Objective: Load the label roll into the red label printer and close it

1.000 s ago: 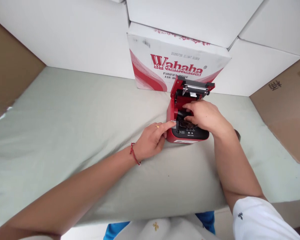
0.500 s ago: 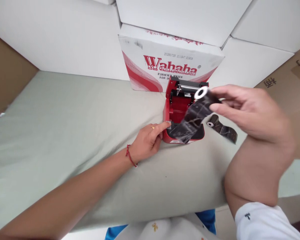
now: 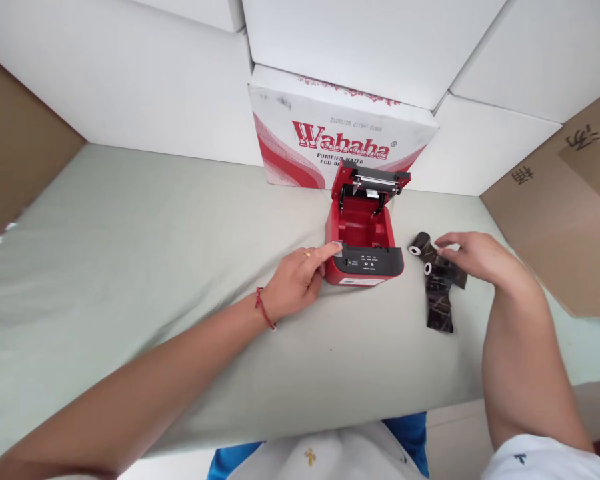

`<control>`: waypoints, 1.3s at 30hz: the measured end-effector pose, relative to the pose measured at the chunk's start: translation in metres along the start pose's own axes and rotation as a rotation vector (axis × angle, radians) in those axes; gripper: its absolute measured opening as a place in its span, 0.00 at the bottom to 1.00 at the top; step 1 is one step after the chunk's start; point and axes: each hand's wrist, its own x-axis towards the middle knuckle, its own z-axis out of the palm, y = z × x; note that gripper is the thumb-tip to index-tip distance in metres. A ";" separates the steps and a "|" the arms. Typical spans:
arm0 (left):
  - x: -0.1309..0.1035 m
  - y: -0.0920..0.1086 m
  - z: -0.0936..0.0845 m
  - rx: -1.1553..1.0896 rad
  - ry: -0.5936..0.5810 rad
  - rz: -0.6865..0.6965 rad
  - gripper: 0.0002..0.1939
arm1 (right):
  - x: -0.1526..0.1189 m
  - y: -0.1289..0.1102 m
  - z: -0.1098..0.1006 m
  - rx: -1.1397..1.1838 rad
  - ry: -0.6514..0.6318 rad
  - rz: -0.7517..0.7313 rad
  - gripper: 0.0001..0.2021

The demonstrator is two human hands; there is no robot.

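A red and black printer (image 3: 365, 261) stands with its lid up, its red inside bare. The index finger of my left hand (image 3: 300, 277) rests on the printer's front left corner, the other fingers curled beside it. Two black ribbon rolls lie right of the printer: one (image 3: 421, 243) behind, the other (image 3: 439, 283) in front with its loose end toward me. My right hand (image 3: 473, 257) hovers by the rolls, thumb and index finger apart, nothing held between them.
Behind the printer is a white and red Wahaha carton (image 3: 345, 133). Large white boxes (image 3: 370, 47) are stacked along the back. Brown cardboard stands at the left (image 3: 20, 133) and right (image 3: 570, 220). A pale green cloth (image 3: 205, 233) covers the surface.
My right hand has moved right and down from above the printer and let go of the ribbon roll, which now lies against the other one. My left hand keeps its place.
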 end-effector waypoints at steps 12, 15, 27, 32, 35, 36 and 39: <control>0.001 0.000 0.002 0.008 0.011 0.013 0.38 | 0.036 -0.014 0.016 0.059 0.023 -0.318 0.25; 0.000 0.000 0.002 0.007 -0.003 0.000 0.38 | 0.031 -0.011 0.008 0.073 0.106 -0.296 0.22; 0.000 0.000 0.001 0.004 -0.007 0.001 0.37 | -0.062 -0.010 -0.090 0.673 0.020 -0.701 0.17; 0.000 -0.001 0.002 0.008 0.010 0.026 0.38 | -0.046 -0.077 -0.071 0.518 -0.100 -0.656 0.19; 0.000 -0.001 0.002 0.008 0.013 0.018 0.38 | -0.032 -0.110 -0.052 0.422 -0.009 -0.549 0.25; 0.000 -0.001 0.002 0.008 0.013 0.017 0.37 | -0.027 -0.118 -0.047 0.367 0.032 -0.526 0.24; 0.001 0.000 0.002 0.010 0.016 0.022 0.38 | -0.017 -0.139 -0.038 0.151 0.140 -0.476 0.21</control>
